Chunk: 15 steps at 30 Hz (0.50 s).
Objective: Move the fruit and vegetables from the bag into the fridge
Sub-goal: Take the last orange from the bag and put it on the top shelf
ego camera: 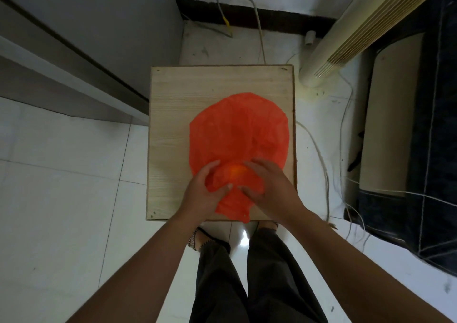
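A red plastic bag (242, 130) lies spread on a small wooden table (173, 115). Near its front end a round bulge glows orange through the plastic, a fruit (236, 172) still inside the bag. My left hand (205, 189) grips the bag on the left of that bulge, thumb and fingers curled round it. My right hand (267, 181) cups the bulge from the right, fingers curled over the plastic. The rest of the bag's contents are hidden. The grey fridge (94, 33) stands at the left with its door closed.
A cream tower fan (351, 33) stands to the table's right, with cables (321, 159) trailing over the white tiled floor. A dark sofa (425, 149) fills the right edge. My feet are just below the table's front edge.
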### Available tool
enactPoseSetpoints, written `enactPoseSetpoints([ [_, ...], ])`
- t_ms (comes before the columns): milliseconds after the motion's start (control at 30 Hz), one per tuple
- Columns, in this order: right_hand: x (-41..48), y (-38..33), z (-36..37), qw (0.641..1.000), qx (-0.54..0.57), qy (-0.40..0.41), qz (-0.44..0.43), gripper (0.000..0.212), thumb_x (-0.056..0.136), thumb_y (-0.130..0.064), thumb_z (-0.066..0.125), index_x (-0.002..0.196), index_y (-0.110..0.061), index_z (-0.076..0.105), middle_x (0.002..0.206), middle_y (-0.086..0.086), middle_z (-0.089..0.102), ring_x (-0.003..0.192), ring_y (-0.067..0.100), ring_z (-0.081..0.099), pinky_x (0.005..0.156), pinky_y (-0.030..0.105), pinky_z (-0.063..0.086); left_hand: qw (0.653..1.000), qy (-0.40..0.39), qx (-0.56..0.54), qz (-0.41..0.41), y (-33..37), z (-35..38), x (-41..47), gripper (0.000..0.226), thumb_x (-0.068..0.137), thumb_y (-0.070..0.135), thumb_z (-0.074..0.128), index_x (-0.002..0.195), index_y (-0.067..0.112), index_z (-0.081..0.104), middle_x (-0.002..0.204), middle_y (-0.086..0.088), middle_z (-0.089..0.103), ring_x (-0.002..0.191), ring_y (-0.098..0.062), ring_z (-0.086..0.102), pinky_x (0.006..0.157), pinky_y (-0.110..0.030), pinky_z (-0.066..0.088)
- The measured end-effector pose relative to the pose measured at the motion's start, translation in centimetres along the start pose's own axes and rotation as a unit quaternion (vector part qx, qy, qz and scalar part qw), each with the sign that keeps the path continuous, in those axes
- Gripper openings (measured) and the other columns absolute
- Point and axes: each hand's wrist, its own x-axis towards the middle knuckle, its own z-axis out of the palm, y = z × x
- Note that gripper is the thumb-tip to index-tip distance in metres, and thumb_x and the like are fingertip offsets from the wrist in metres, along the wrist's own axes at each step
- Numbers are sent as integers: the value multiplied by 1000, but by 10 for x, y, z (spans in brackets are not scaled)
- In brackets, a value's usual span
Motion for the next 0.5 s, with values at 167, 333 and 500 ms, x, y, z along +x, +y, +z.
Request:
enactPoseSetpoints([
  [167, -9, 14, -7, 999, -31, -33, 14, 64, 88, -44, 56, 143, -24, 31, 153, 0, 24, 141, 21, 20, 112, 39, 22, 988, -24, 134, 71, 2, -7, -8, 58, 82, 30, 68, 133, 36, 43, 133, 11, 42, 121, -7, 41, 99, -30, 40],
  [333, -14, 20, -13, 999, -37, -33, -8, 61, 86, -49, 54, 140, -25, 37, 149, 1, 33, 138, 23, 27, 110, 48, 32, 907, 7, 353, 230, 10, -24, -9, 63, 79, 25, 70, 136, 28, 43, 143, -1, 40, 134, -24, 32, 108, -41, 30],
  [500, -27, 6, -1, 993, -79, 21, -82, 57, 89, -54, 38, 135, -22, 43, 144, 4, 41, 136, 27, 32, 108, 39, 24, 886, -94, 397, 219, -3, -16, -5, 70, 86, 26, 62, 145, 30, 25, 153, -3, 25, 139, -23, 25, 109, -43, 34],
])
